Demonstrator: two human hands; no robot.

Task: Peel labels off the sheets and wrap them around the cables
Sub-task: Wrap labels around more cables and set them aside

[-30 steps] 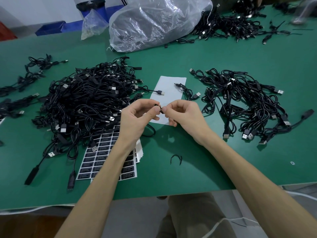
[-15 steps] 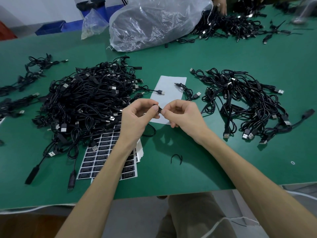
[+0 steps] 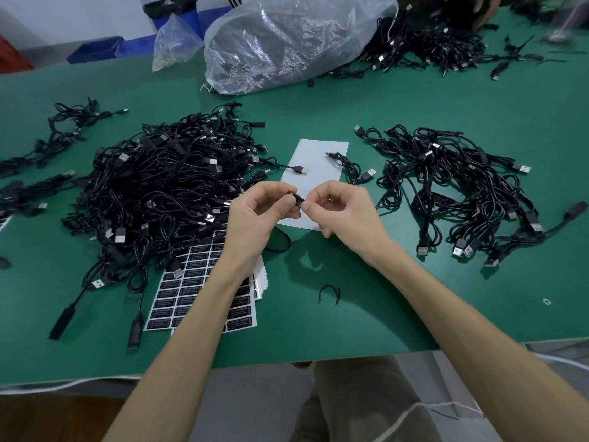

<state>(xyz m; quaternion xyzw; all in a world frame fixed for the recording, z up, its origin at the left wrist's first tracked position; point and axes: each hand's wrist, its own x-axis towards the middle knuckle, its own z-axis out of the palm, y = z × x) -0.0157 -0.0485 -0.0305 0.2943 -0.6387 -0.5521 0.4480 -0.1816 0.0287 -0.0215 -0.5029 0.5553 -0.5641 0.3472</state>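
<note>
The near edge of the tabletop point(image 3: 398, 314) runs under both forearms. The open green lies between that edge and the hands, with only a small black tie point(image 3: 330, 293) on it. To the left the label sheets point(image 3: 197, 282) lie fanned, half under the big cable pile point(image 3: 165, 186). A smaller pile point(image 3: 452, 186) closes the right side, and a blank white sheet point(image 3: 315, 154) lies just beyond the hands.

Against half a second ago the hands have hardly shifted and the pinch looks the same. At the far edge, past the plastic bag point(image 3: 296, 36), another person's blurred hand point(image 3: 484, 9) now shows further right.

The left hand point(image 3: 255, 215) and right hand point(image 3: 347, 215) are raised above the tabletop, knuckles outward and thumbs meeting. Both sets of fingers are curled narrow. Thumb and forefinger on each side pinch one black cable point(image 3: 282, 245) at a short dark stretch that seems to be the label point(image 3: 295, 199). The rest of that cable loops down under the left hand.
</note>
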